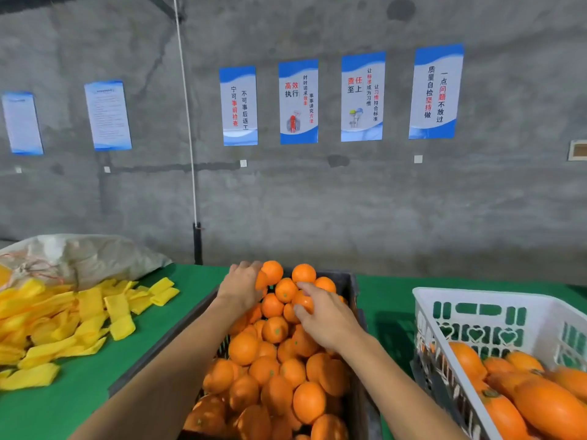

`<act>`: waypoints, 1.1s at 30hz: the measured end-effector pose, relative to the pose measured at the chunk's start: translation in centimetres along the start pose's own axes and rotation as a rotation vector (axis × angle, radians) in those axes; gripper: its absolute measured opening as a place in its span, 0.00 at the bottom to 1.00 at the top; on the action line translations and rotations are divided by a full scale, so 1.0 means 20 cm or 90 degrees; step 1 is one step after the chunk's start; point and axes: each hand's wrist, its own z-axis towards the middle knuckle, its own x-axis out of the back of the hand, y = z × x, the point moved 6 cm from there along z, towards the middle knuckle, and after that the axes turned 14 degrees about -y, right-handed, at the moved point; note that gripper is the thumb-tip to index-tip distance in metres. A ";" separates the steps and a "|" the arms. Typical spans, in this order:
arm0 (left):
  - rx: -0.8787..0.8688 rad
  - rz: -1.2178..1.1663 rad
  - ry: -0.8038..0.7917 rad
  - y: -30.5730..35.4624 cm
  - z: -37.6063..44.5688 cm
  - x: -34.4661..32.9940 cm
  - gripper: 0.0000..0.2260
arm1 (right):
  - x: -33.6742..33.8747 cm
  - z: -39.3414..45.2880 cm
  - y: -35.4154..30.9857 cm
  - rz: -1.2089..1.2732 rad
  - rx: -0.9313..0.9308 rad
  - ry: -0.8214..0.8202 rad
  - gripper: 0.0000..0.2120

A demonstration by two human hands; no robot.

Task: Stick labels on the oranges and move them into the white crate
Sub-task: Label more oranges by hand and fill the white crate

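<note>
— Reaching into the dark grey plastic crate [348, 282] with both hands; dozens of round, glossy oranges [275, 369] piled there, too many to count.

— Gripping anything?

— Left hand [240, 286], fingers curled over one small orange [261, 280] at the far end of the heap. Right hand [324, 314], thumb and fingers pinching another orange [303, 300] just beside it.

— Labels?

— Too small to make out; only green stem dots facing up on several fruits.

— Elsewhere?

— Right of the right hand, well apart, one white slotted plastic crate [486, 298] with heart-shaped cut-outs, about eight oranges [540, 404] visible inside, cut off by the frame edge. Left of the left hand, a loose heap of yellow foam sleeves [63, 319] on the green table cover [386, 300], uncounted, and one pale woven sack [95, 255] behind them. Beyond both hands, six blue-and-white posters [298, 101] on the grey concrete wall; the two leftmost blurred.
</note>
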 end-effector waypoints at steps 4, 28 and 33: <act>-0.130 -0.115 0.049 0.31 -0.29 0.21 0.30 | 0.11 -0.16 -0.11 0.062 0.029 0.072 0.24; -0.375 -0.316 0.059 0.98 -1.72 -0.92 0.33 | -0.60 -1.74 0.37 0.372 -0.086 0.218 0.23; -0.346 -0.194 -0.088 0.97 -1.72 -1.25 0.21 | -0.66 -1.86 0.56 0.307 -0.110 0.108 0.13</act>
